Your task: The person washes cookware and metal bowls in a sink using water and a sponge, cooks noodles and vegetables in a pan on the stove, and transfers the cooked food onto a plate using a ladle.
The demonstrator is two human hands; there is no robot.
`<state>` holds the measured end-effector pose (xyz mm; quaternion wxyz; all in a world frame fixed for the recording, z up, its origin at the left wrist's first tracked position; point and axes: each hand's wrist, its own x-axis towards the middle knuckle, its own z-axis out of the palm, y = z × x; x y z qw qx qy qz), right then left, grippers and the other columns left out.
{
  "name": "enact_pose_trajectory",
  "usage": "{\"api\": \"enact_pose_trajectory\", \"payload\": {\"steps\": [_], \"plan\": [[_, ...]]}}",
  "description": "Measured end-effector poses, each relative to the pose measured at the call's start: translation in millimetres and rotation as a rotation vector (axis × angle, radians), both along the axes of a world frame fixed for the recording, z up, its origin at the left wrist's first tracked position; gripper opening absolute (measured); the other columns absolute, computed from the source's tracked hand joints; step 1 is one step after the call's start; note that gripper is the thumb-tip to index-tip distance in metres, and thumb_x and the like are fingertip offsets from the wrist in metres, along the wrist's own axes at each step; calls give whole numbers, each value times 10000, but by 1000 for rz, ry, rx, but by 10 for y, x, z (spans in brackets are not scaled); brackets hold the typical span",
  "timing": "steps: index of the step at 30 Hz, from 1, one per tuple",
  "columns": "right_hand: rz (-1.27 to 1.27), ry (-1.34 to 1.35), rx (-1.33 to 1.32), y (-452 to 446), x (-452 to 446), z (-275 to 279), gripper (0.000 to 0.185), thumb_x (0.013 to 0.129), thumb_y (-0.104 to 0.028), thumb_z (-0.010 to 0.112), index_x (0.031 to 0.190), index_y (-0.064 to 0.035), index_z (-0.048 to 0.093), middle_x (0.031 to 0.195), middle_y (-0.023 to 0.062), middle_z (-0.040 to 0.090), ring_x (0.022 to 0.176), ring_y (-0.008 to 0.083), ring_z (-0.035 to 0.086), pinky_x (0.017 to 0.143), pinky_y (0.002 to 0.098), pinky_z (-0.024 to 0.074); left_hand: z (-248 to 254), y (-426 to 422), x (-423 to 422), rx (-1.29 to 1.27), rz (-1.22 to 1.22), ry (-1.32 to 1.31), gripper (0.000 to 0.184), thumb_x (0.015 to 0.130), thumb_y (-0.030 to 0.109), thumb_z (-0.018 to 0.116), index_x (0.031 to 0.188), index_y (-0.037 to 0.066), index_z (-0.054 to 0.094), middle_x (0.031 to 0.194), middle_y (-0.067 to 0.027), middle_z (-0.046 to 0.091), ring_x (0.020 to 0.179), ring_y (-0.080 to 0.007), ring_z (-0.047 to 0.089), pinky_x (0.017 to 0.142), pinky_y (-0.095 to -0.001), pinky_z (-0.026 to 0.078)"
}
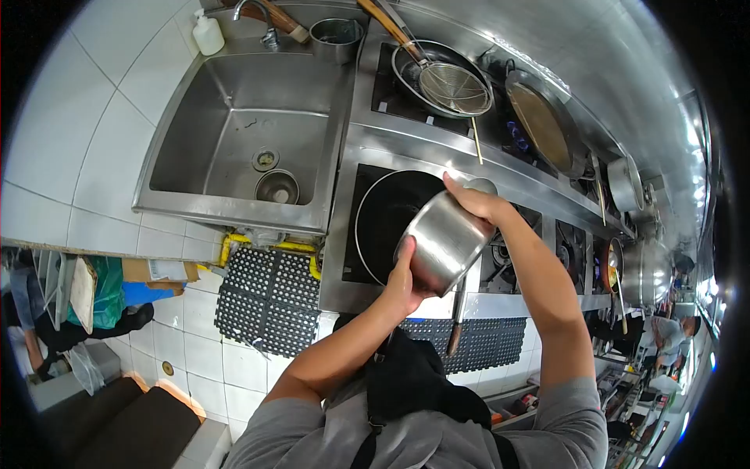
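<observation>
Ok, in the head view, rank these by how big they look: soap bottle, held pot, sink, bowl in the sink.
1. Sink
2. Pot
Bowl and bottle look too alike in size to rank, both well below the pot.

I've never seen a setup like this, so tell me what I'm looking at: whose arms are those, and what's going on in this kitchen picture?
There is no robot here. The one picture comes from a camera on a person's head, looking forward and down, so the arms are the wearer's own. The view bends towards its edges.

The left hand and right hand hold a steel pot, tilted over a large black pan on the stove. Behind that, a strainer rests on a frying pan.

To the left is a steel sink with a small metal bowl inside and a soap bottle by its far corner. Black mats cover part of the floor.
</observation>
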<state>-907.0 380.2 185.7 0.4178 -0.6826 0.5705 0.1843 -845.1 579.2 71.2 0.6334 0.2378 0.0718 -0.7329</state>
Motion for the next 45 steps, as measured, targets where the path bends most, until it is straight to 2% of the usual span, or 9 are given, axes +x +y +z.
{"api": "enact_pose_trajectory", "payload": {"steps": [6, 13, 15, 18, 20, 27, 37, 43, 45], "plan": [[674, 336, -118, -188, 739, -288, 703, 928, -689, 323, 1274, -153, 619, 1330, 126, 564, 1190, 257, 533, 994, 399, 388, -107, -103, 69, 67, 40, 350, 1102, 723, 914, 309, 1522, 171, 164, 1542, -141, 252, 1394, -398, 298, 1053, -681, 273], [694, 278, 179, -289, 1234, -314, 651, 926, -663, 380, 1189, -145, 674, 1050, 57, 682, 947, 147, 591, 886, 312, 428, 280, -17, 126, 28, 214, 477, 1119, 744, 906, 267, 1522, 113, 134, 1549, -162, 209, 1397, -417, 273, 1077, -653, 275], [713, 359, 323, -361, 1352, -168, 662, 950, -609, 370, 1442, -171, 434, 1414, 62, 507, 1242, 172, 482, 1019, 321, 365, 297, -23, 142, 65, 246, 505, 1128, 738, 908, 286, 1524, 116, 121, 1554, -159, 189, 1404, -412, 259, 1086, -643, 269], [737, 569, 209, -230, 1435, 69, 695, 930, -641, 395, 1437, -168, 442, 1419, 68, 503, 1210, 167, 507, 997, 325, 389, 355, -35, 135, 39, 224, 545, 1154, 714, 915, 333, 1527, 127, 110, 1548, -163, 206, 1395, -411, 282, 1084, -652, 262], [546, 234, 132, -293, 1203, -34, 671, 864, -695, 497, 1158, -121, 682, 890, 19, 685, 753, 111, 579, 754, 290, 461, 257, -52, 82, 42, 206, 543, 1169, 700, 923, 336, 1526, 127, 110, 1545, -168, 216, 1388, -413, 295, 1082, -653, 262], [448, 314, 103, -469, 709, -133, 642, 860, -723, 476, 935, -144, 745, 678, -9, 592, 589, 109, 488, 602, 256, 433, 175, -12, -135, 2, 106, 554, 1141, 688, 928, 350, 1518, 166, 171, 1537, -146, 259, 1372, -391, 340, 1071, -639, 294], [287, 143, -328, 375, -312, 1020, 810, 887, -720, 397, 1075, 14, 687, 981, 171, 694, 888, 220, 644, 845, 330, 465, 491, 129, -392, -34, -45, 145, 961, 748, 795, 552, 1449, 183, 309, 1413, -75, 397, 1256, -265, 436, 931, -517, 456], [-75, -434, -356, 865, -1495, 499, 655, 986, -531, 417, 1225, 58, 578, 1141, 138, 647, 1083, 198, 565, 943, 307, 423, 366, 273, -277, -92, -259, -214, 824, 834, 418, 732, 1369, -8, 273, 1346, -172, 432, 1220, -259, 474, 995, -349, 413], [-138, -721, -327, 1070, -2104, 10, 728, 980, -573, 384, 1461, -29, 327, 1443, 97, 428, 1323, 213, 391, 1075, 382, 342, 370, 412, -251, -443, 95, -868, 986, 732, 314, 841, 1415, -11, 209, 1377, -185, 405, 1271, -281, 437, 1056, -390, 366]]}}
